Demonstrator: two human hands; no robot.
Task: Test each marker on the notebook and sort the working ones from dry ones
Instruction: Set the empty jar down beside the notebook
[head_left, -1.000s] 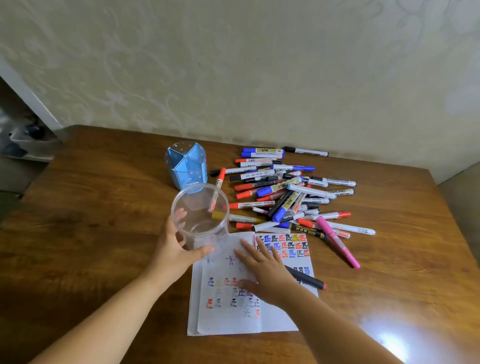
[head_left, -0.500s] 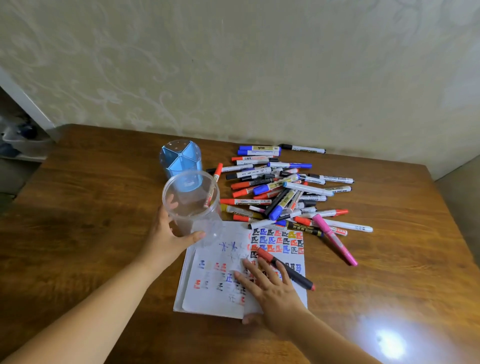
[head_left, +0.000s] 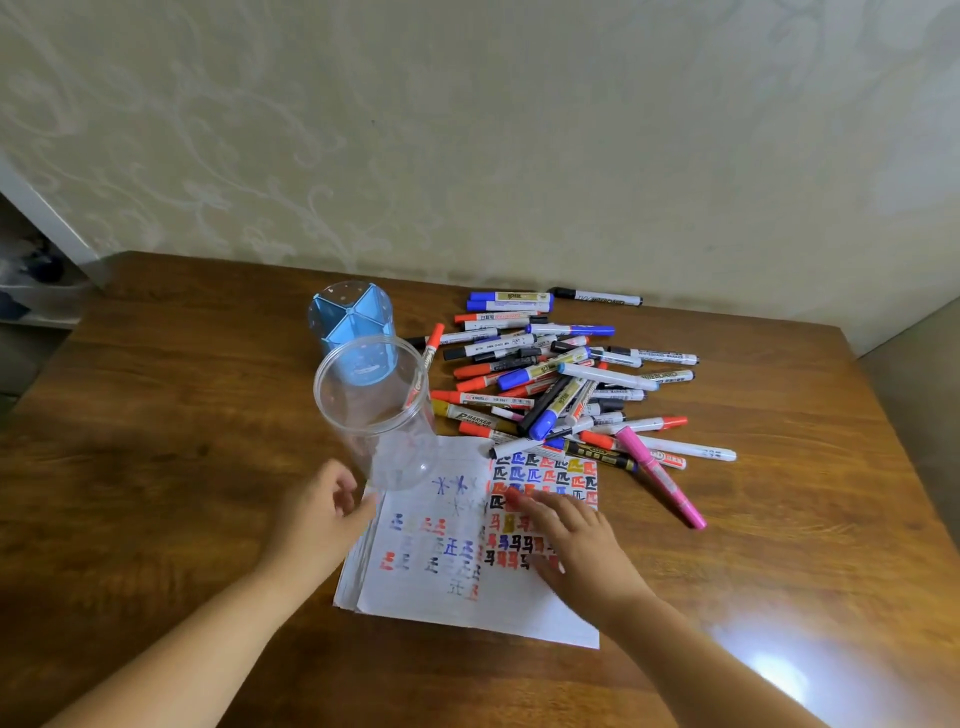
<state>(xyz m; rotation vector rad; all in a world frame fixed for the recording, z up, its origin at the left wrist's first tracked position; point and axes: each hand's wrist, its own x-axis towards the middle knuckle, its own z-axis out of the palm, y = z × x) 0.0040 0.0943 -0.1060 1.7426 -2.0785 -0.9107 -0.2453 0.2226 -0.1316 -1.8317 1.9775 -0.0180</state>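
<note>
Released clear cup (head_left: 376, 415) near notebook's (head_left: 467, 587) far-left corner; left hand (head_left: 317, 514) loosely curled, right hand (head_left: 576, 551) spread flat, steadying pages.

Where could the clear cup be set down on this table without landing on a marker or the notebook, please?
Bare wood lies left of the clear cup and blue holder, out to the table edge, and right of the pink marker. Crowded: the marker pile behind the notebook, where the right hand rests.
</note>
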